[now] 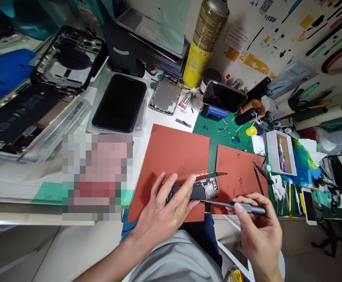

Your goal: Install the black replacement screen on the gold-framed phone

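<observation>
My left hand (166, 205) grips an opened smartphone (199, 192) above the red-brown mat (173, 147). Its fingers lie over the raised screen (200, 176), and the thumb is at the near side. Between screen and body, the black battery and metal parts show at the right end. My right hand (261, 231) pinches a slim tool with a grey handle (255, 209) and a thin dark shaft. The tool's tip touches or nearly touches the phone's near edge by my left thumb; its exact kind is unclear.
A dark-screened phone (120, 102) lies on a plastic tray to the left. Behind the mat are a metal phone housing (167, 94), a spray can (204, 43) and a propped phone (225, 96). Tweezers (262, 172) rest on the second mat (228, 168), beside a white box (281, 152).
</observation>
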The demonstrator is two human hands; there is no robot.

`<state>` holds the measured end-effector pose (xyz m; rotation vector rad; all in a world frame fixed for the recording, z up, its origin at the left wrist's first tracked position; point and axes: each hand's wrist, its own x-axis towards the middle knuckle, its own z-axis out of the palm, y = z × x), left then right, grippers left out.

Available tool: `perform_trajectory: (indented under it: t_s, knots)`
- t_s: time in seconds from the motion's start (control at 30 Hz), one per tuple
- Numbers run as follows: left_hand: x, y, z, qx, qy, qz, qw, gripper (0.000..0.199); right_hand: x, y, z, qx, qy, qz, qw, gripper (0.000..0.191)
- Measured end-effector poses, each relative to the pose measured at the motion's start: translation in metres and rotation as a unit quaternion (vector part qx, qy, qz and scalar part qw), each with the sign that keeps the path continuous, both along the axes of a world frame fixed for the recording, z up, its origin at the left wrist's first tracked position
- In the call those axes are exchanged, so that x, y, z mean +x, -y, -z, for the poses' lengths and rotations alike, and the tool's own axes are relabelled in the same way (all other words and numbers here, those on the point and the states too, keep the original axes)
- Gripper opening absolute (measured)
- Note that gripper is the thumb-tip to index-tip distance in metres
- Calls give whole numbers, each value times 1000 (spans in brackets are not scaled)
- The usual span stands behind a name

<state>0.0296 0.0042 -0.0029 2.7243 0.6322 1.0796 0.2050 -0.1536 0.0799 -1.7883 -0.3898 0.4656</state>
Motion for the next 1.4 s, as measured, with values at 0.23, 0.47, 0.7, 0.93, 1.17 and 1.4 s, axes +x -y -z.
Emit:
perform_trajectory:
  t_s: [0.23, 0.47, 0.7, 0.93, 1.17, 1.4]
  knots:
    - [0, 0, -1, 11, -5, -6, 1000, 39, -8, -4, 21, -1, -43, -16, 999, 40]
    - [0, 0, -1, 13, -8, -8, 1000, 29, -10, -3, 21, -25, -37, -22, 999, 39]
    - [-1, 1, 2, 2, -8, 2, 1000, 28, -13, -7, 20, -43, -35, -17, 998, 39]
    - [-3, 1, 2, 6, -22, 0, 1000, 38, -15, -12, 13, -28, -2, -34, 999, 35]
    - [-2, 0, 0, 2, -16, 0, 1000, 32, -16, -19, 3, -24, 58, -67, 996, 27]
    - [-2, 0, 1, 3, -16, 1, 1000, 27, -17, -21, 2, -16, 36, -66, 997, 26]
